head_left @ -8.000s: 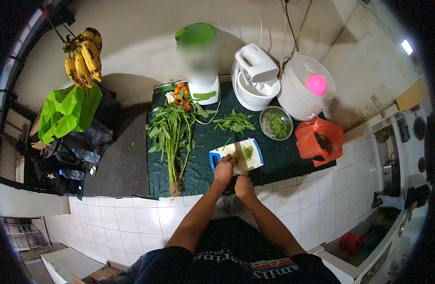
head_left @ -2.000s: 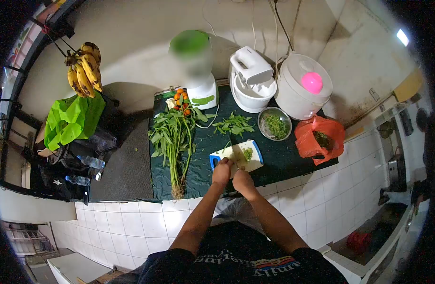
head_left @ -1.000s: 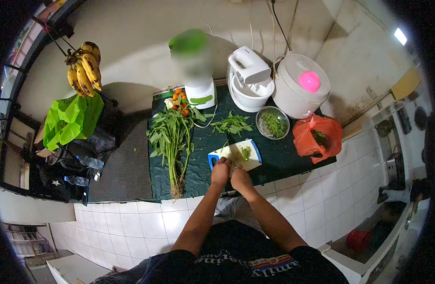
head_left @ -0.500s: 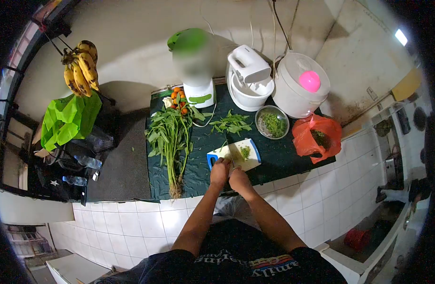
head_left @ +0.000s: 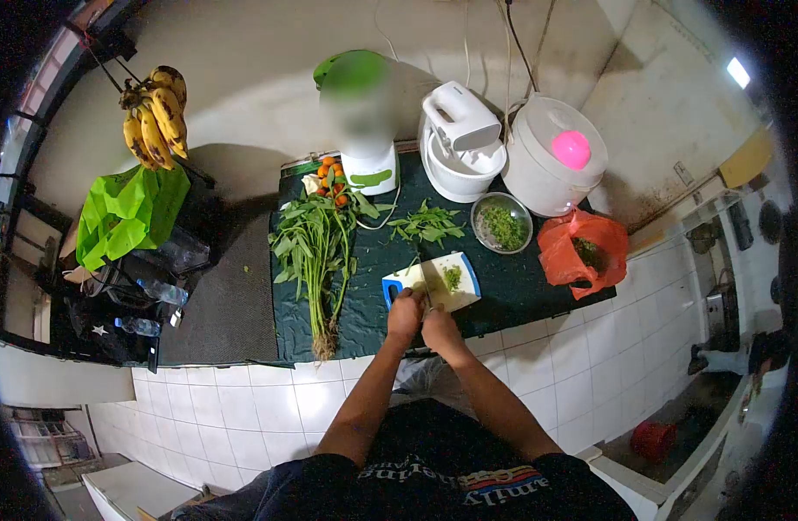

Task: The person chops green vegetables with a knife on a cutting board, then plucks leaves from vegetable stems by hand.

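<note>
My left hand (head_left: 405,316) is closed at the left part of a white cutting board (head_left: 461,298) with blue ends. Thin green stalks (head_left: 413,261) seem to poke out past its fingers, mostly hidden by them. Close beside it, my right hand (head_left: 442,333) is wrapped around the handle of a knife (head_left: 428,295), whose blade lies across the board. Small chopped greens (head_left: 452,278) sit just right of the blade. Behind the board is a pile of loose green leaves (head_left: 426,224). A metal bowl (head_left: 526,239) at the back right holds more chopped greens.
A rooted bunch of leafy greens (head_left: 316,260) lies left, near orange fruits (head_left: 333,178). A blender (head_left: 370,169), stand mixer (head_left: 462,148), white lidded container (head_left: 551,165) and red plastic bag (head_left: 603,276) line the back and right. Bananas (head_left: 156,122) hang left.
The whole view has shifted slightly. Both hands stay at the board, with the knife still between them and the chopped greens to its right.
</note>
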Demonstrator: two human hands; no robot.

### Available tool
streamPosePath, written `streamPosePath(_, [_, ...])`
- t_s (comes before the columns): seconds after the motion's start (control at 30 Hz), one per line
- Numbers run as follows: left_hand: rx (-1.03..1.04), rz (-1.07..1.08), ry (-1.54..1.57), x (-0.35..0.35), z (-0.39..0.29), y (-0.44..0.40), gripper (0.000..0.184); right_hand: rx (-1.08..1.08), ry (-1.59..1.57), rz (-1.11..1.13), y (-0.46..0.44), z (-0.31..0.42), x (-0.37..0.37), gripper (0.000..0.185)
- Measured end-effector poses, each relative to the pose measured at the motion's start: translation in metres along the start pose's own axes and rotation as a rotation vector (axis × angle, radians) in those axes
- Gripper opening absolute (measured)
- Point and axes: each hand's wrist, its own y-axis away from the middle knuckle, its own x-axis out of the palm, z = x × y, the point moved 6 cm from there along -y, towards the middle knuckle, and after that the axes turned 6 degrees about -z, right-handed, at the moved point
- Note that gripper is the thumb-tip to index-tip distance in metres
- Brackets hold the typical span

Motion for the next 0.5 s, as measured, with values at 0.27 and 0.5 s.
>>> streamPosePath(0.27, [-0.189, 0.017, 0.041, -0.013, -0.009, -0.004, 0.018, -0.043, 0.079, -0.072, -0.006, -0.005, 0.020, 0.036])
streamPosePath(0.5, [-0.088, -0.041, 0.040, -0.012, -0.002, 0.001, 0.018, -0.010, 0.110, -0.055, 0.005, 0.002, 0.003, 0.038])
